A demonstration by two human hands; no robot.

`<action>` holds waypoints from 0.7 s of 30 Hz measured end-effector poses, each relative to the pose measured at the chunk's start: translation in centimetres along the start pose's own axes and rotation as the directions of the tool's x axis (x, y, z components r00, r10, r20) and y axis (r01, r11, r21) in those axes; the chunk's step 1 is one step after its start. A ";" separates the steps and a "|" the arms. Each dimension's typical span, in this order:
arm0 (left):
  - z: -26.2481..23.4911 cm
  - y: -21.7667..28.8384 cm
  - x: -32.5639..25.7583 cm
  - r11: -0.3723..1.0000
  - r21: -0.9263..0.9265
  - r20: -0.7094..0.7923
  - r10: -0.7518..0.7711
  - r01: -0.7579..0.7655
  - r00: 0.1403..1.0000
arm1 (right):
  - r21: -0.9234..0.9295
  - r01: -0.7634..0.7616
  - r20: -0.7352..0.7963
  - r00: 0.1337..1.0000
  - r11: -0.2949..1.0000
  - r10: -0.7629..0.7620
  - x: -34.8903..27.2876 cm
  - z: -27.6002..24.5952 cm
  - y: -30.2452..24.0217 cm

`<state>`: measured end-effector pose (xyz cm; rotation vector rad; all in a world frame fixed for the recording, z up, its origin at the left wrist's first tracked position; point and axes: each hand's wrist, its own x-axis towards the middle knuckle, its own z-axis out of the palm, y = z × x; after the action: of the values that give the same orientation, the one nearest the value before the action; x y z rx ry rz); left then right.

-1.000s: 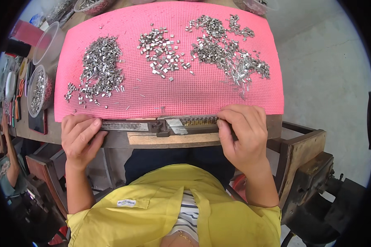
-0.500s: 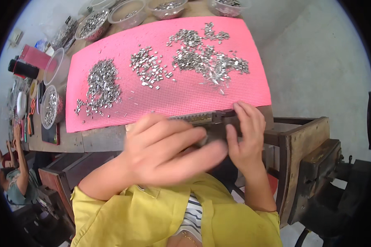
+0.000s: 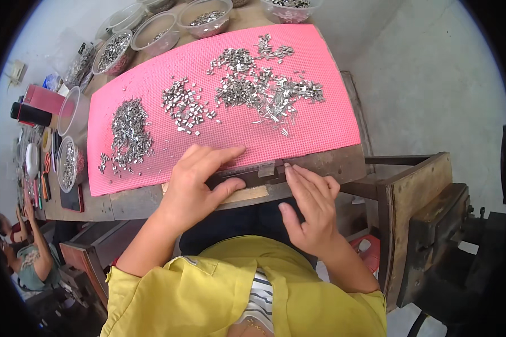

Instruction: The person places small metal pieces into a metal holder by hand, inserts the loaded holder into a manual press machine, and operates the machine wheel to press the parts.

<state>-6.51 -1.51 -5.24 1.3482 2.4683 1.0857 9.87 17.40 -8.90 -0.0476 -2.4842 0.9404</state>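
Note:
A narrow dark metal bar-like fixture (image 3: 252, 177) lies along the near edge of the table, with a small block near its right end. My left hand (image 3: 194, 178) straddles its left part, thumb on the near side and forefinger on the far side. My right hand (image 3: 314, 210) has its fingertips at the fixture's right end, fingers stretched and thumb apart. Beyond lies a pink textured mat (image 3: 315, 132) bearing small silvery metal pieces: a left pile (image 3: 130, 132), a middle pile (image 3: 185, 106) and a large right pile (image 3: 239, 84).
Clear plastic bowls (image 3: 206, 25) of metal pieces line the far edge; another bowl (image 3: 68, 163) stands left beside a phone (image 3: 73, 199) and orange-handled tools (image 3: 46, 163). Black machinery (image 3: 438, 224) stands at right beside a wooden frame (image 3: 413, 188). Another person (image 3: 34, 255) sits at far left.
My left hand has drawn back left and down onto the fixture. The right hand has shifted left and lower, its fingertips now at the fixture's end. The whole view has shifted slightly.

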 end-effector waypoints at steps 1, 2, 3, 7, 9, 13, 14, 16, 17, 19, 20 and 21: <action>0.1 0.1 -0.1 1.000 0.016 -0.008 0.012 -0.012 1.000 | 0.052 0.004 -0.019 1.000 0.999 -0.003 0.0 0.0 0.5; 0.1 0.3 -0.1 1.000 0.014 -0.013 0.012 -0.011 1.000 | 0.103 0.009 -0.038 0.999 0.995 -0.005 0.1 0.0 0.9; 0.1 0.5 -0.2 0.999 0.015 -0.003 0.039 -0.039 0.999 | 0.100 0.005 -0.065 0.998 0.995 0.002 0.4 -0.2 0.5; 0.8 1.2 -1.6 0.989 0.087 -0.014 0.121 -0.119 0.993 | 0.140 0.044 -0.123 0.992 0.989 -0.026 -0.6 0.3 1.1; 1.4 1.1 -1.7 0.959 0.194 -0.125 0.231 -0.205 0.965 | 0.198 0.011 -0.128 0.992 0.980 0.014 -0.6 0.5 0.9; 1.4 0.9 -1.6 0.970 0.223 -0.143 0.134 -0.100 0.981 | 0.122 -0.028 -0.129 0.991 0.992 0.044 1.1 0.7 0.4; 1.0 1.0 -1.3 0.970 0.220 -0.143 0.136 -0.103 0.980 | 0.084 -0.010 -0.140 0.990 0.996 0.022 2.1 0.5 0.6; -0.4 0.6 -0.6 1.000 0.012 -0.038 0.029 -0.029 0.999 | -0.026 0.026 -0.148 0.989 0.999 -0.029 3.9 0.0 1.5; -1.3 0.5 -0.5 0.999 -0.048 -0.042 -0.012 0.010 0.999 | -0.073 -0.010 -0.151 0.988 0.997 -0.001 4.7 -0.2 1.9; -2.8 -0.5 -0.4 1.000 0.022 -0.167 -0.004 0.008 0.986 | -0.155 -0.006 -0.153 0.988 0.988 -0.018 6.5 -0.3 3.5; -3.6 -1.3 -0.7 0.997 -0.002 -0.210 -0.074 0.075 0.975 | -0.162 -0.017 -0.140 0.990 0.987 -0.005 7.5 -0.4 4.1; -4.3 -1.8 -0.8 0.992 -0.019 -0.198 -0.125 0.124 0.972 | -0.186 -0.007 -0.160 0.987 0.983 -0.024 8.2 -0.4 4.9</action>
<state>-9.11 -5.10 -3.44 1.1143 2.6437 1.2535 2.15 23.05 -8.27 -0.1678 -2.4110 0.6702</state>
